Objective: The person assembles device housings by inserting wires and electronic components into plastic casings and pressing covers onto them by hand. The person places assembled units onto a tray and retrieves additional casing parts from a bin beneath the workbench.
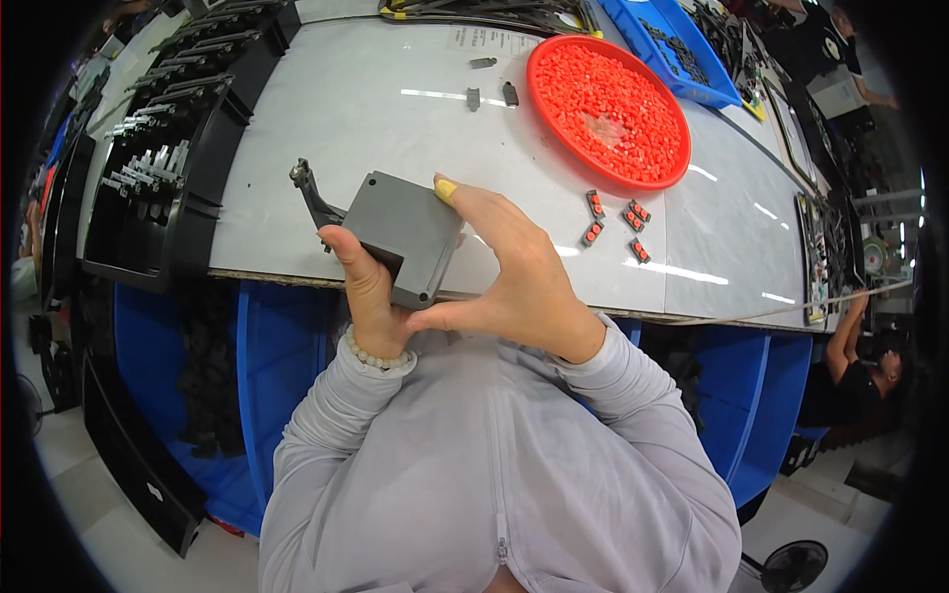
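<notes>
Left of the frame's centre, the left hand (368, 296) and right hand (526, 272) clamp a dark-grey square plastic block (405, 222) between them; toward upper right sits a round red tray (633, 181).

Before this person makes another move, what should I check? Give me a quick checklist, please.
1. Both hands free: not ok; the left hand and right hand hold the grey block.
2. Block steadied from both sides: ok; one hand is at each side.
3. Dark lever attached to the block: cannot tell; the block hides its near end.
4. Block's underside: cannot tell; it faces away.
5. Red-and-black pieces clear of the hands: ok; they lie apart, to the right.
6. Red tray stocked: ok; it holds many small red bits.
</notes>
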The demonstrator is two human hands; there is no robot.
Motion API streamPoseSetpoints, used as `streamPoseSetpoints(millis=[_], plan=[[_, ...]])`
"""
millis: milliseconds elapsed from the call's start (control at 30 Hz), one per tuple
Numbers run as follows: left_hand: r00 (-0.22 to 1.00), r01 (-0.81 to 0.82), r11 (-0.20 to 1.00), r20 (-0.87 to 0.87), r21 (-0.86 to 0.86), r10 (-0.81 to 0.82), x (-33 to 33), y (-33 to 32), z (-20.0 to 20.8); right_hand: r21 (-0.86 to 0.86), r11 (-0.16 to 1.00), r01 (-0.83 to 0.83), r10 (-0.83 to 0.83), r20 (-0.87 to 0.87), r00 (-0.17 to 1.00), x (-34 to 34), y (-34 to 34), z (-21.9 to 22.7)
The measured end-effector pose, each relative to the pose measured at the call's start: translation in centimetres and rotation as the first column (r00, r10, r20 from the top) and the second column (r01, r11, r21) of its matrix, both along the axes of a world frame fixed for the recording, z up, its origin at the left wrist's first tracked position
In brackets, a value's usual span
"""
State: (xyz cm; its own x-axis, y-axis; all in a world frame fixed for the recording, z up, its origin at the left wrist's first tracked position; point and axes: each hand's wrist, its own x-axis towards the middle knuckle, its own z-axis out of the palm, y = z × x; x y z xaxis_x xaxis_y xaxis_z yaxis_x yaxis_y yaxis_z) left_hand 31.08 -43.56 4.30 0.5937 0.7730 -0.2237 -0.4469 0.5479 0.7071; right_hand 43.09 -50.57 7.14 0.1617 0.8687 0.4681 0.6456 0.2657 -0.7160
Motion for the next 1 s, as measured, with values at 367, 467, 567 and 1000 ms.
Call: streamPoseSetpoints(millis=[367,467,567,1000], plan=[[1.0,0.002,1.0,0.028,0.004,-0.003,-0.6,-1.0,0.3,0.047,0.996,0.079,-0.08,0.032,0.996,-0.9,-1.8,0.4],[0.999,-0.018,0.999,0.031,0.031,0.017,-0.1,-1.5,1.5,0.056,0.992,0.11,-0.115,0.089,0.989,-1.1,-2.3,0.4],[0.998,-0.041,0.998,0.044,0.043,0.039,0.1,-1.6,2.0,0.06,0.991,0.121,-0.129,0.142,0.982,-1.4,-2.8,0.3],[0.983,-0.016,0.961,0.182,0.277,-0.036,-0.7,-2.1,1.1,-0.125,0.942,-0.311,0.037,-0.882,0.47,-1.5,-2.9,-0.9]])
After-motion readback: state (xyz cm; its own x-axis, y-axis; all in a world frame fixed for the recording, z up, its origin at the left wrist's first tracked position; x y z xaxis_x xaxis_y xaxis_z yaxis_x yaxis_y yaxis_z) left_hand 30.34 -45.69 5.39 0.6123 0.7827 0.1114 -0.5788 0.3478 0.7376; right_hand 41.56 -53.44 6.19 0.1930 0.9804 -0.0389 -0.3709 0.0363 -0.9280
